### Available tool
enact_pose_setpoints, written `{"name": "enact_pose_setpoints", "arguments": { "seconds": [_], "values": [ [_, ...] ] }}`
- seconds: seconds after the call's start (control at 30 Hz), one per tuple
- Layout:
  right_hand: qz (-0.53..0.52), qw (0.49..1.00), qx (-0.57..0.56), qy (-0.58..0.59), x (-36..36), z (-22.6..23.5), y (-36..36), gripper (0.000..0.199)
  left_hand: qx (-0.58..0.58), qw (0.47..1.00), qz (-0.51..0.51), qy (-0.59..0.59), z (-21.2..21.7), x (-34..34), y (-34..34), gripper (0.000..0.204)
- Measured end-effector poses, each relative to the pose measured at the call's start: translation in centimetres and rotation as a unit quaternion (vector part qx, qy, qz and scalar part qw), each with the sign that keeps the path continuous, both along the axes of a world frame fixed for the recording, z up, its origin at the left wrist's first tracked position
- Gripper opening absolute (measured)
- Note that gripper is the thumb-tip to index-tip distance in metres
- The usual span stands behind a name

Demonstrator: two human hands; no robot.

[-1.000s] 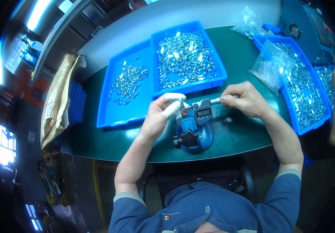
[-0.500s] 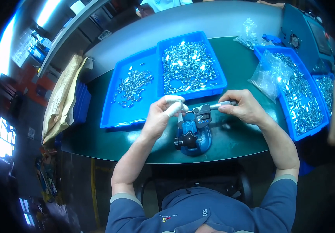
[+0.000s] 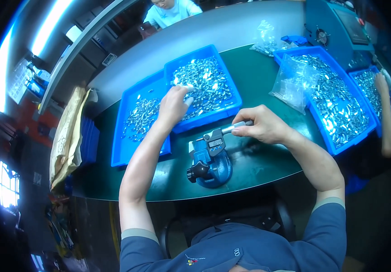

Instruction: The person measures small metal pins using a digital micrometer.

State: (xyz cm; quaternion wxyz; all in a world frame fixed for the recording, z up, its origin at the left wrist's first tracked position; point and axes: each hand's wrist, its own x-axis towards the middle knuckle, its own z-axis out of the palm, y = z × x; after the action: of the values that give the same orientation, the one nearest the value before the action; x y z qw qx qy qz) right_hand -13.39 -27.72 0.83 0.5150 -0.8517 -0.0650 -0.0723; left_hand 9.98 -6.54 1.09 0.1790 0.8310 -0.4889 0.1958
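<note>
My right hand [image 3: 264,126] pinches the silver thimble of a digital micrometer [image 3: 215,143]. A blue stand [image 3: 220,170] with a black clamping knob [image 3: 200,170] holds the micrometer on the bench. My left hand [image 3: 173,106], with white covers on its fingertips, reaches over the near-left side of a blue tray [image 3: 207,119] heaped with small shiny metal pins [image 3: 209,81]. Its thumb and forefinger are apart, and no pin shows between them. Beside it, partly under my left forearm, a second blue tray [image 3: 119,149] carries a smaller pile of metal pins [image 3: 141,119].
At the right stand a large blue bin [image 3: 347,147] of metal parts, a clear plastic bag [image 3: 293,88] on its edge, and another person's arm [image 3: 388,118]. Brown paper [image 3: 66,136] and stacked blue trays [image 3: 89,140] stand left. Someone [image 3: 170,16] sits beyond the grey partition [image 3: 159,50].
My left hand has moved from the micrometer's measuring gap up and left, over the full tray. My right hand stays on the thimble. The whole view has shifted slightly.
</note>
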Motion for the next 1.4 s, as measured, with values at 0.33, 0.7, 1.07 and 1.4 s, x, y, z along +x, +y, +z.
{"name": "enact_pose_setpoints", "arguments": {
  "seconds": [0.33, 0.7, 1.07, 1.4],
  "values": [
    [0.027, 0.998, -0.005, -0.050, 0.5, -0.5, -0.4, 0.036, 0.132, 0.989, -0.020, -0.058, -2.4, 4.1, -3.8, 0.016],
    [0.019, 0.999, -0.005, -0.028, -0.3, -0.4, -0.9, 0.036, -0.118, 0.914, -0.023, 0.387, 0.9, -7.4, 2.2, 0.018],
    [0.023, 0.999, 0.022, -0.018, 0.5, -0.5, -0.5, 0.030, -0.279, 0.782, -0.143, 0.538, -1.5, -9.9, 6.3, 0.019],
    [0.020, 0.998, 0.067, -0.002, 0.8, -0.4, -0.6, 0.028, -0.261, 0.788, -0.126, 0.543, -1.6, -10.6, 6.4, 0.015]
  ]
}}
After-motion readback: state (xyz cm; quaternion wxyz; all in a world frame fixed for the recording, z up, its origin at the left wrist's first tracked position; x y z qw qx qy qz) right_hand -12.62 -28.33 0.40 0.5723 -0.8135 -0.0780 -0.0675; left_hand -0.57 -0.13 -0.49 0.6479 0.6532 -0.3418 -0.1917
